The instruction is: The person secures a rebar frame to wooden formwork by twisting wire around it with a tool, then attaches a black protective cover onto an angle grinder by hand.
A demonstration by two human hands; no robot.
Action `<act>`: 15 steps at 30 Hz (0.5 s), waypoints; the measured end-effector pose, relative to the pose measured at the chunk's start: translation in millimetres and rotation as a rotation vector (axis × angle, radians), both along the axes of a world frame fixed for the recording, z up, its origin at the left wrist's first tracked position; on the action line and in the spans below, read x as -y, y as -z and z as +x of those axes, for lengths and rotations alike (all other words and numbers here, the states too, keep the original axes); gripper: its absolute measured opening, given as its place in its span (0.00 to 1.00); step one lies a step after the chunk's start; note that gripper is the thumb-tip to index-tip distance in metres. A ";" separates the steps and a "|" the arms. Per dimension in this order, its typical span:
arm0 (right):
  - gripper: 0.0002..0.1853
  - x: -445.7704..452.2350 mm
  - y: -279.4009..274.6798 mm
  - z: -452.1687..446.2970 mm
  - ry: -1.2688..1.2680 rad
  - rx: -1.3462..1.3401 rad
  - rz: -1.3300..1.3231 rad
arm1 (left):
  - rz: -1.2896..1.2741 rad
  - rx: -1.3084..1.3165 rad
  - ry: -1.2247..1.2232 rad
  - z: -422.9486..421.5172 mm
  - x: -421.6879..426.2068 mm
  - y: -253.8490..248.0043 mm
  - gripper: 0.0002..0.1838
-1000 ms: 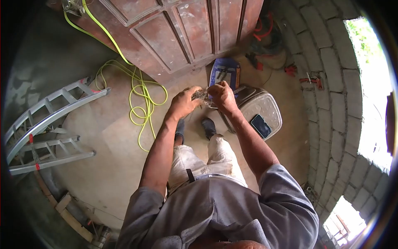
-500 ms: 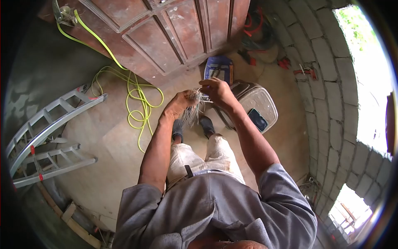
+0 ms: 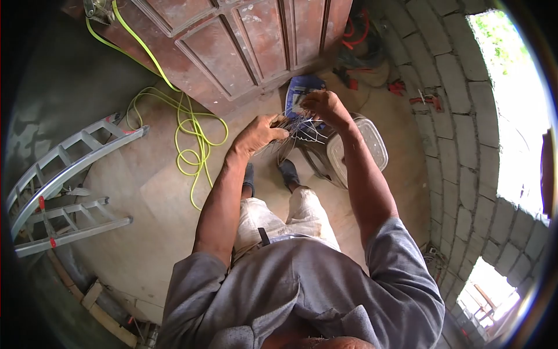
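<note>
Your left grip is clasping a thin-wire bundle above the floor; whether your right grip beside it is pinching strands, I cannot tell. The bundle is probably weighing little, flexing springily, mid-bundle offering the firmest hold.

wire bundle | thin grey strands, some white | tangled, splayed | between hands

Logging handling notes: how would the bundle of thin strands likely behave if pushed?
The strand bundle is probably springy, not limp: several ends jut out unsupported beside the left hand. It may snag, since strands cross untidily. It's likely light, as they look thin.
</note>
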State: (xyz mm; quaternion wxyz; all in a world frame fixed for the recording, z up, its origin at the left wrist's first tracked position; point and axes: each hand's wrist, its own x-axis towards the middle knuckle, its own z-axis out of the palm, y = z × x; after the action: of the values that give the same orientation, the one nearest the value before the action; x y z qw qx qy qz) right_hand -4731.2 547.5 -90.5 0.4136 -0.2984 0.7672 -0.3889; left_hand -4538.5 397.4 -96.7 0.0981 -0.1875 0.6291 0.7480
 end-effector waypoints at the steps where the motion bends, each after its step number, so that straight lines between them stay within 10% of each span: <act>1: 0.12 -2.1 -17.6 4.7 0.006 0.062 0.027 | 0.071 -0.039 0.015 -0.9 2.8 2.7 0.23; 6: 0.09 -28.0 -33.9 -9.4 -0.317 -0.243 -0.247 | 0.410 0.022 0.036 7.9 -14.4 -11.4 0.27; 9: 0.10 -80.2 -27.0 -85.9 0.559 -0.045 -0.271 | 0.278 0.191 0.106 30.8 -14.5 1.2 0.31; 15: 0.10 -109.2 -43.0 -103.2 0.583 -0.342 -0.129 | 0.350 0.169 -0.181 79.3 -17.4 46.3 0.34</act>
State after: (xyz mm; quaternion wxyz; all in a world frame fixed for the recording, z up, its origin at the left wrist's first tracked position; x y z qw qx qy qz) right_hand -4834.4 656.7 -47.4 0.1308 -0.1527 0.8523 -0.4829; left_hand -4459.3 414.8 -142.9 0.1140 -0.2853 0.4598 0.8332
